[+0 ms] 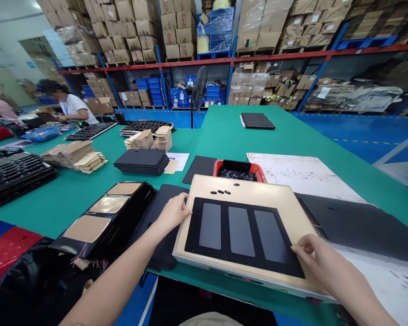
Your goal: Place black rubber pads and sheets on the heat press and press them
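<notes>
A black flat panel [224, 231] with three grey, see-through-looking windows lies on a cream-topped, shallow box [258, 190] right in front of me. My left hand [173, 213] is at the panel's upper left edge, thumb and fingers closed on it. At the opposite side, my right hand [314, 256] pinches the panel's right edge near the lower corner. Several small black oval pieces [221, 192] sit on the box top beyond the panel. Just behind the box stands a red basket [261, 173] filled with small black parts.
To the left are a stack of black pieces with tan patches [88, 227], a pile of black panels [139, 162] and tan card stacks [144, 139]. A dark sheet [357, 222] and a white marked board [292, 170] lie right. Co-workers sit far left.
</notes>
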Motion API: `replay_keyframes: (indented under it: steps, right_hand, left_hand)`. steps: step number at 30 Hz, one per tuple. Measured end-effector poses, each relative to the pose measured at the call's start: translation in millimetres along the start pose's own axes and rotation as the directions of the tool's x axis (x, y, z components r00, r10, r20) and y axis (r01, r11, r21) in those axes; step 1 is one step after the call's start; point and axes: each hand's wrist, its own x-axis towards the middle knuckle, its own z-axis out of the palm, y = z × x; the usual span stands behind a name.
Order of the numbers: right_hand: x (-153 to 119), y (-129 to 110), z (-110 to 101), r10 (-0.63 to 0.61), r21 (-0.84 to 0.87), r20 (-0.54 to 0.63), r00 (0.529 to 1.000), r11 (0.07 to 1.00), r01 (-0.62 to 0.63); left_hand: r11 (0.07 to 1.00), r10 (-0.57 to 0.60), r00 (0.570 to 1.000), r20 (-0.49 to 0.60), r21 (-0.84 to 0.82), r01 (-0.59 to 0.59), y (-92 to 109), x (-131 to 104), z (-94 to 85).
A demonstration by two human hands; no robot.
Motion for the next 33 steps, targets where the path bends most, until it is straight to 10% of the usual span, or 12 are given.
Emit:
replay_keyframes:
  steps: [12, 21, 33]
  right_hand:
    - [23, -73, -15, -0.302, 0.188, 0.022, 0.953, 0.938, 0.292]
    - [56, -176, 10, -0.651, 0.297, 0.138, 0.747, 0.746, 0.595]
    - [50, -221, 41, -0.764, -0.230, 0.095, 0.638, 0.607, 0.761]
  left_hand:
    - [0.986, 0.162, 0.986, 0.026, 0.043, -0.163, -12, 20, 4.5]
    - [0.969, 0.208, 0.975, 0.076, 0.121, -0.216, -13, 16, 6.1]
    - [0.958, 0.254, 0.967, -0.015, 0.138, -0.250, -15, 6, 11.7]
